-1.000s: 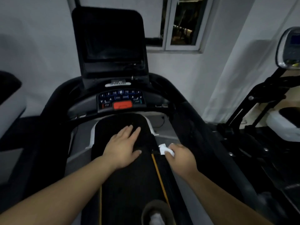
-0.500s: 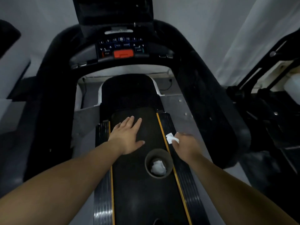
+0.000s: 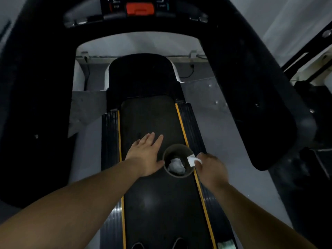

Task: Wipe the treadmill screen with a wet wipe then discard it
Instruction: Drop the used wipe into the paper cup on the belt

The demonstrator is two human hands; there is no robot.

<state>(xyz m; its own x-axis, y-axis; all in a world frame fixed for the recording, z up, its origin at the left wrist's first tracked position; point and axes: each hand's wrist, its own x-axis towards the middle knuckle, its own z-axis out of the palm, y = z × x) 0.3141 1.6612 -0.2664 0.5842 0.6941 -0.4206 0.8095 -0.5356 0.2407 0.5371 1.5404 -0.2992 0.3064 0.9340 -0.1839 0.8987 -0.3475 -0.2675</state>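
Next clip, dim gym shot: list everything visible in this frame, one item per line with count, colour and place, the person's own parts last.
treadmill belt: one, black with yellow edge stripes, centre, running toward the viewer
console: one, black with an orange-red button, top edge, mostly cut off
handrails: two, black, curving down the left and right sides
bin: one, dark, round, standing on the belt between the hands
crumpled wipe: one, white, lying inside the bin
wet wipe: one, white, pinched over the bin's right rim
floor: grey, beside the belt
left hand: open, flat, left of the bin
right hand: closed on the wet wipe
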